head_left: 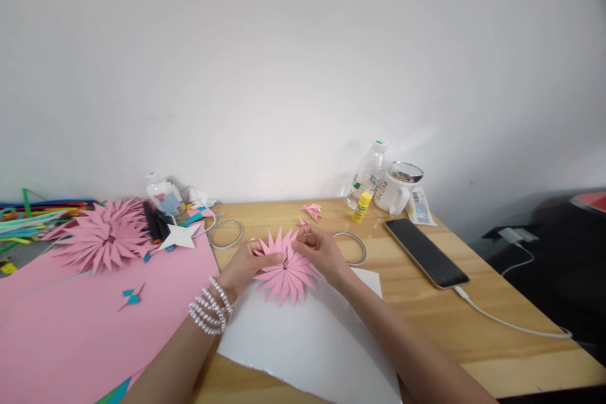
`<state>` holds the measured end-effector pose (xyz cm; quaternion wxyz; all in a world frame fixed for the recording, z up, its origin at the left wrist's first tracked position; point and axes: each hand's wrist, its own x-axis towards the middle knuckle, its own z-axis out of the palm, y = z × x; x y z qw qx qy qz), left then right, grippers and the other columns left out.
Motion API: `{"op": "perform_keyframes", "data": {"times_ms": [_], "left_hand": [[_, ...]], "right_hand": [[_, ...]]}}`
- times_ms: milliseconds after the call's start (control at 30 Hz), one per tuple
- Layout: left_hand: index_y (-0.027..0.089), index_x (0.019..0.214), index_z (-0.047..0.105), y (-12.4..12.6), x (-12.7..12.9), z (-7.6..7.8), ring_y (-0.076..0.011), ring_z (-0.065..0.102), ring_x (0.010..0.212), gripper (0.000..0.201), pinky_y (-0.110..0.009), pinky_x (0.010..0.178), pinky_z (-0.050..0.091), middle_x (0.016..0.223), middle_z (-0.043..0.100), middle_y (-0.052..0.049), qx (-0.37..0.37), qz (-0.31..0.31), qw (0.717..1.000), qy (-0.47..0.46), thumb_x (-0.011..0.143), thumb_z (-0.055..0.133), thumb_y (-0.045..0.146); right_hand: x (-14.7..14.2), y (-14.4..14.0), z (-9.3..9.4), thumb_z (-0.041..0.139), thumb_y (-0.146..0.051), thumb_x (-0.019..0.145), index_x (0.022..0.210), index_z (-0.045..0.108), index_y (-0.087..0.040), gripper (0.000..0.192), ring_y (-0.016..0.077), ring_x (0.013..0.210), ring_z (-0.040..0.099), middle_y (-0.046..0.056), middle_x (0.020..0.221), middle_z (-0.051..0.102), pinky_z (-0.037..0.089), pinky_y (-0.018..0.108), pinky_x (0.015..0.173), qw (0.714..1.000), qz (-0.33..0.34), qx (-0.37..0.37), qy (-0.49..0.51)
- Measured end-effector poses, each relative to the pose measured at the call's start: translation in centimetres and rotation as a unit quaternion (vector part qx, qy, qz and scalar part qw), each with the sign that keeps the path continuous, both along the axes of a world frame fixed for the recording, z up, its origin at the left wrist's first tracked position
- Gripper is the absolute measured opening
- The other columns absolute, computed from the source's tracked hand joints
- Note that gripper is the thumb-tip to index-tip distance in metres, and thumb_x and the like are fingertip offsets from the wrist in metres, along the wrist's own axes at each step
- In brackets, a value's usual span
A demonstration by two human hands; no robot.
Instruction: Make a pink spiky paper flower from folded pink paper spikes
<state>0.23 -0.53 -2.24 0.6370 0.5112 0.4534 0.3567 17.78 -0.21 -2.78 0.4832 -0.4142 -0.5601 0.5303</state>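
Observation:
A pink folded-paper flower [285, 281] with many pointed petals is between my hands, over a white sheet [303, 341]. My left hand [249, 262] grips its left side, thumb lying across the petals near the centre hole. At the upper right petals, my right hand [322, 249] pinches the paper with bent fingers. Small pink folded pieces [311, 211] lie just beyond the flower. A pearl bracelet [211, 309] circles my left wrist. Metal rings [226, 234] rest on the table on both sides of my hands.
Pink card [95, 328] covers the left side, bearing finished pink flowers [106, 237] and a white paper star [180, 237]. At the back stand a white bottle [165, 194], a yellow glue stick [362, 207], a clear water bottle [367, 173] and a mug [395, 192]. A cabled phone [426, 254] lies right.

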Motion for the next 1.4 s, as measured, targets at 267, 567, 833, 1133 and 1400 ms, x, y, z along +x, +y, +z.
{"op": "perform_keyframes", "data": {"times_ms": [267, 567, 833, 1133, 1400], "left_hand": [[0.012, 0.067, 0.067, -0.1, 0.0, 0.0, -0.0181, 0.060, 0.063, 0.026, -0.027, 0.058, 0.043, 0.064, 0.066, -0.005, -0.015, -0.004, 1.000, -0.017, 0.055, 0.076, 0.032], [0.013, 0.068, 0.068, -0.2, 0.2, 0.3, -0.0181, 0.061, 0.064, 0.025, -0.026, 0.058, 0.044, 0.067, 0.068, -0.005, -0.021, 0.003, 0.999, -0.025, 0.052, 0.077, 0.030], [0.012, 0.062, 0.066, -0.1, 0.2, -0.2, -0.0135, 0.057, 0.055, 0.022, -0.023, 0.051, 0.040, 0.059, 0.065, -0.002, -0.009, 0.013, 1.000, -0.016, 0.052, 0.077, 0.028], [0.012, 0.062, 0.066, -0.3, 0.3, 0.0, -0.0168, 0.057, 0.056, 0.031, -0.025, 0.050, 0.040, 0.056, 0.063, -0.004, 0.001, 0.015, 1.000, -0.006, 0.050, 0.076, 0.038], [0.011, 0.067, 0.066, -0.3, 0.4, 0.1, -0.0172, 0.058, 0.058, 0.034, -0.027, 0.055, 0.044, 0.061, 0.065, -0.004, -0.024, 0.023, 0.999, -0.009, 0.050, 0.077, 0.039]], "right_hand": [[0.1, -0.1, 0.0, 0.059, -0.037, 0.069, 0.069, 0.054, -0.017, 0.021, 0.0093, 0.053, 0.042, -0.003, 0.060, 0.049, 0.032, 0.022, 0.050, 0.999, 0.007, 0.017, -0.036], [0.2, 0.0, -0.6, 0.058, -0.038, 0.071, 0.080, 0.058, -0.017, 0.023, 0.0097, 0.051, 0.045, -0.003, 0.057, 0.051, 0.034, 0.022, 0.049, 0.997, -0.005, 0.032, -0.063], [-0.1, 0.0, -1.0, 0.056, -0.031, 0.071, 0.090, 0.055, -0.018, 0.023, 0.0124, 0.057, 0.051, -0.002, 0.063, 0.054, 0.038, 0.024, 0.052, 0.995, 0.008, 0.064, -0.079], [-0.2, -0.1, -1.1, 0.054, -0.026, 0.074, 0.101, 0.053, -0.018, 0.029, 0.0119, 0.058, 0.051, -0.002, 0.065, 0.052, 0.039, 0.025, 0.055, 0.993, -0.005, 0.075, -0.092], [-0.1, -0.7, -0.2, 0.060, -0.028, 0.070, 0.093, 0.050, -0.020, 0.027, 0.0130, 0.061, 0.058, -0.002, 0.066, 0.058, 0.044, 0.024, 0.055, 0.996, -0.013, 0.061, -0.056]]}}
